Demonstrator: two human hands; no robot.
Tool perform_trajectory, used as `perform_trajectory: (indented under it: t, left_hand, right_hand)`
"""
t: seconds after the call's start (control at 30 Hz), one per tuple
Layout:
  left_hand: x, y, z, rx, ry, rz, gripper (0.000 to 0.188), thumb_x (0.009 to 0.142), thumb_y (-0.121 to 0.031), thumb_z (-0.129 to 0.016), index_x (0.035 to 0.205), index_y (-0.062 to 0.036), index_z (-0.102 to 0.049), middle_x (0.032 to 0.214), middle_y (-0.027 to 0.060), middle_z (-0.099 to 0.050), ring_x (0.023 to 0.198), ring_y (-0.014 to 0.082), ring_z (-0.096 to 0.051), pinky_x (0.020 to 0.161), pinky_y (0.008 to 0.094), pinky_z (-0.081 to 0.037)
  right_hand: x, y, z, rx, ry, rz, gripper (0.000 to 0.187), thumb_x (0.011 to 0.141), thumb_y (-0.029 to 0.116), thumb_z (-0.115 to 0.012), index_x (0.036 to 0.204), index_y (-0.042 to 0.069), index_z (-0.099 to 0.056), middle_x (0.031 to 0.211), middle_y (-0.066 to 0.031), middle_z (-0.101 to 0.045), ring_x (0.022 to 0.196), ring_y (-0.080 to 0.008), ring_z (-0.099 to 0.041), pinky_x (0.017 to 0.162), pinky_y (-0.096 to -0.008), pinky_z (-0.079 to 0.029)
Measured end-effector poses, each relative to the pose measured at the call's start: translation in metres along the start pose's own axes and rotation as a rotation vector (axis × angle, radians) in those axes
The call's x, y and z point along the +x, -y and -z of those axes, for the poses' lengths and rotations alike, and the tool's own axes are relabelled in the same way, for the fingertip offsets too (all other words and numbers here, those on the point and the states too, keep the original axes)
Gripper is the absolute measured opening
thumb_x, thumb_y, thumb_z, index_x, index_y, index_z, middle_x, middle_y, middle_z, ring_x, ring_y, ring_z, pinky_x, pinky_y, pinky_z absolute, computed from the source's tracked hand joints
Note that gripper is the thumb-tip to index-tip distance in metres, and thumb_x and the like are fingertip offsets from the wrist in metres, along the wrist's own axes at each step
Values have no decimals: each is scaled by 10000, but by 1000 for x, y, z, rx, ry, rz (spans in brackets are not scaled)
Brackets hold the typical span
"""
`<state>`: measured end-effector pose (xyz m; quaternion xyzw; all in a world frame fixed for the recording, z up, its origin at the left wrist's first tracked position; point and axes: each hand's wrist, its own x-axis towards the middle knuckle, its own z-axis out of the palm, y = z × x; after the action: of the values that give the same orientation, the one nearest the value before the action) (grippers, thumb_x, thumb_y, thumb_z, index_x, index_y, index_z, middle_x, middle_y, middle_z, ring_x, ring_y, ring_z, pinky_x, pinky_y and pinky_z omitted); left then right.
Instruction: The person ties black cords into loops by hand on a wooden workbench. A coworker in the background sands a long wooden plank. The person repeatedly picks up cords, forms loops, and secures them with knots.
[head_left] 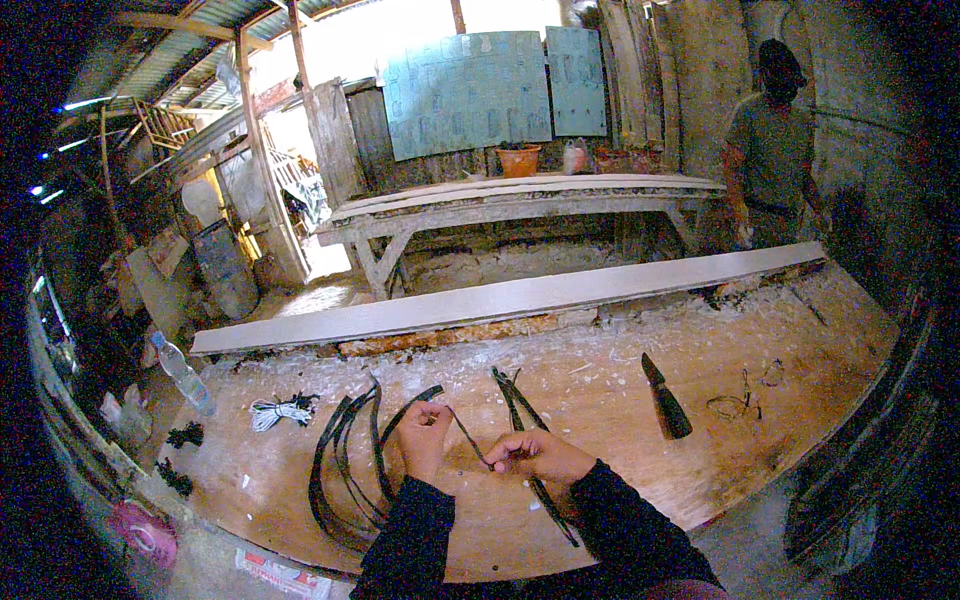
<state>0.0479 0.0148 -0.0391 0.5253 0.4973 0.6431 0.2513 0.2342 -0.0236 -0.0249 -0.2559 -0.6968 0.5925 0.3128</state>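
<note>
Above the wooden tabletop, a thin dark strip [467,438] stretches between my two hands. My left hand [424,432] is closed in a pinch on its upper part, where a wider dark piece arcs out to the left. Lower and to the right, the fingertips of my right hand [540,456] pinch the other end. Several long black strips [322,470] lie curved beside my left forearm. More dark strips [512,396] pass beneath my right hand, nearly straight. Farther right lies a knife [668,405] with a dark, broad handle.
A long pale board [500,298] spans the table's far side. At left are a white string bundle [282,412], dark clumps [184,435] and a plastic bottle [183,372]. Thin wire loops [735,406] lie at right. Beyond stand another bench [530,198] and a person [770,150].
</note>
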Motion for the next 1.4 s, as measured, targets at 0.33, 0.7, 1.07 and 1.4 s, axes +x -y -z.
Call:
perform_trajectory:
  t: [0.33, 0.7, 1.07, 1.4]
  left_hand:
    - [-9, 5, -8, 21, 72, 42, 35, 693, -24, -590, 707, 7, -600, 641, 37, -592, 557, 92, -531, 518, 215, -418]
    - [-18, 7, -12, 35, 388, -61, 70, 735, -43, -566, 764, -8, -620, 788, 72, -588, 733, 146, -538, 650, 244, -423]
    - [-54, -56, -20, -319, 1009, 16, 86, 769, -114, -555, 784, -32, -533, 882, 47, -425, 759, 118, -465, 669, 238, -398]
    - [-44, -55, -10, -326, 785, 489, 153, 747, -198, -606, 689, -115, -492, 609, -48, -428, 529, 37, -402, 412, 183, -281]
  right_hand:
    - [-3, 18, -2, -109, -66, 197, 120, 643, 22, -643, 746, 78, -623, 931, -64, -543, 903, -146, -489, 837, -296, -347]
    - [-1, 6, 3, 336, -364, 58, 171, 657, -20, -622, 653, 68, -475, 637, 17, -496, 654, -94, -504, 639, -224, -423]
    - [3, -11, 30, -495, -1075, 157, 97, 705, 1, -568, 780, 52, -533, 582, 19, -458, 539, -71, -436, 513, -193, -365]
    - [8, -20, 26, -377, -1033, 188, 66, 712, 68, -603, 768, 35, -592, 740, -51, -482, 624, -122, -480, 557, -239, -410]
